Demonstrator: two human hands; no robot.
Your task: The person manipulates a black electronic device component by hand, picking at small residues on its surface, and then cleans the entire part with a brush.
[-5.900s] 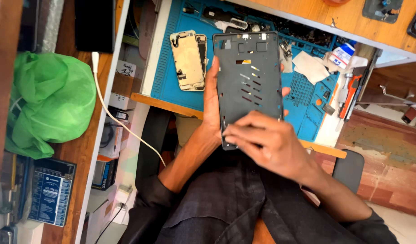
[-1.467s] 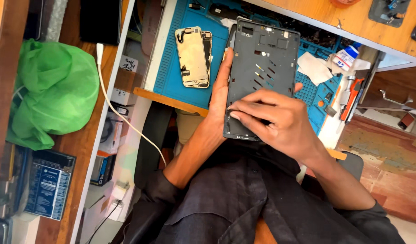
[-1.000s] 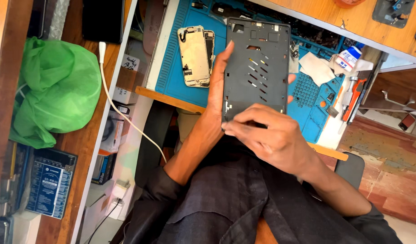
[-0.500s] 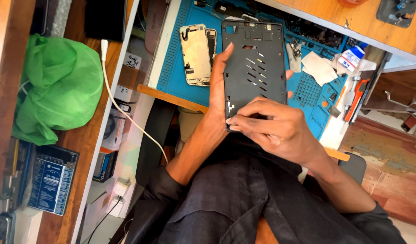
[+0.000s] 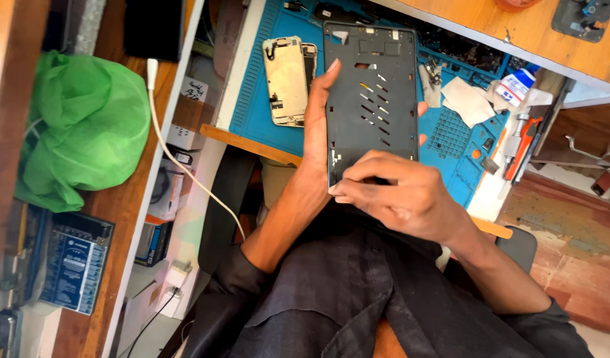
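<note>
I'm holding a dark tablet frame (image 5: 374, 99) above the blue mat (image 5: 451, 132), left hand (image 5: 316, 132) gripping its long edge, right hand (image 5: 401, 195) pinching the bottom corner. It's looking thin, light and bendy, so I'm supporting both edges, not the slotted middle.

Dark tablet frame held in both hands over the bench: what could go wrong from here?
1. The dark frame is held in the air, left hand along one edge, right hand pinching its near end; a slip might drop it onto the opened phone.
2. It looks thin and slotted, so hard pinching might bend it.
</note>
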